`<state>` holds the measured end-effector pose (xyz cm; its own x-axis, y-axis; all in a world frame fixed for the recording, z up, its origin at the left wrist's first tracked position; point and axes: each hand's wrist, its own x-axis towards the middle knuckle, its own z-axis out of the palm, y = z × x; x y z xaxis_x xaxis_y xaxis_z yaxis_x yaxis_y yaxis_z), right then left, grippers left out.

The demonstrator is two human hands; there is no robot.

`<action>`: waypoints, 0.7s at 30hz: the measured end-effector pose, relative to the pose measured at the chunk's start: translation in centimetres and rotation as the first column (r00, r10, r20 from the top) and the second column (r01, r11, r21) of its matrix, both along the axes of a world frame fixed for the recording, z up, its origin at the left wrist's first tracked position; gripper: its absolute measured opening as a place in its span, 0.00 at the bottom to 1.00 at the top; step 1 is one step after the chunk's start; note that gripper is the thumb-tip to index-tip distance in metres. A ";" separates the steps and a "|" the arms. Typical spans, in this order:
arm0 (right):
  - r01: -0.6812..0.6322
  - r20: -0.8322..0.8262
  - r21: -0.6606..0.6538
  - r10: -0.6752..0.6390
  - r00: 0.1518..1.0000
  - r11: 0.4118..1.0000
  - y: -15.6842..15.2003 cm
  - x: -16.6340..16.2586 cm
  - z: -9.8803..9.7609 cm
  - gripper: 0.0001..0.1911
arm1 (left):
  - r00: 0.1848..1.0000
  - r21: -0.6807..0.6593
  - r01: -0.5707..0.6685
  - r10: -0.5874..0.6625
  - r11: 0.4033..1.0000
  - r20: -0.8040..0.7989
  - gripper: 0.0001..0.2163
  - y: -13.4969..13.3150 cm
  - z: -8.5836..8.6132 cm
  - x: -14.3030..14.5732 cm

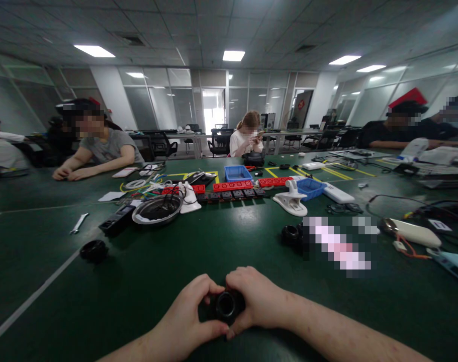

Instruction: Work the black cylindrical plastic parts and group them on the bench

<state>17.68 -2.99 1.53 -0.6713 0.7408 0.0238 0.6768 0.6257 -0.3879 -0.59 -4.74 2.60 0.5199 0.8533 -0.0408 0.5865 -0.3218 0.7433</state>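
A black round part [226, 304] with a hole in its middle is held between both hands just above the green tabletop, its open end facing me. My left hand [193, 314] curves around its left side, with thumb and fingertips closed on it. On the other side my right hand [257, 299] wraps round the part, hiding much of its right side. A similar black ring-shaped piece [94, 250] lies on the table to the left. Another black round piece [290, 235] rests to the right, beside a blurred-out patch.
Across the table's middle lie red socket strips [233, 186], blue trays [238, 174], a metal bowl [157, 210], a white clamp base [291, 200] and cables. A wrench [79, 224] is at left, a cream-coloured device [413, 232] at right. Several people sit around the table.
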 end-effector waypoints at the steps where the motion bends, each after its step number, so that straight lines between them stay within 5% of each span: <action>1: 0.059 0.021 0.046 -0.060 0.998 0.997 -0.3 -0.4 -0.1 0.26 | 1.000 0.018 -0.019 0.020 1.000 -0.003 0.13 0.0 -0.2 0.0; 6: 0.221 0.070 0.179 -0.237 0.969 0.959 -1.3 -1.5 -0.2 0.28 | 0.992 0.113 -0.123 0.127 0.986 -0.028 0.11 -0.2 -0.8 0.0; 11: -0.003 -0.107 0.004 0.004 0.994 1.000 -0.9 -0.2 0.6 0.28 | 1.000 0.140 0.023 -0.024 0.990 0.003 0.13 0.0 -0.4 -0.6; 14: -0.146 -0.139 -0.173 0.122 0.983 0.974 -0.1 0.6 1.0 0.24 | 0.989 0.121 0.142 -0.145 0.983 0.021 0.17 0.4 -0.2 -1.1; 21: -0.111 -0.095 -0.232 0.091 0.991 0.966 0.5 0.6 1.0 0.18 | 0.972 0.123 0.232 -0.235 0.965 0.006 0.18 0.6 0.3 -1.1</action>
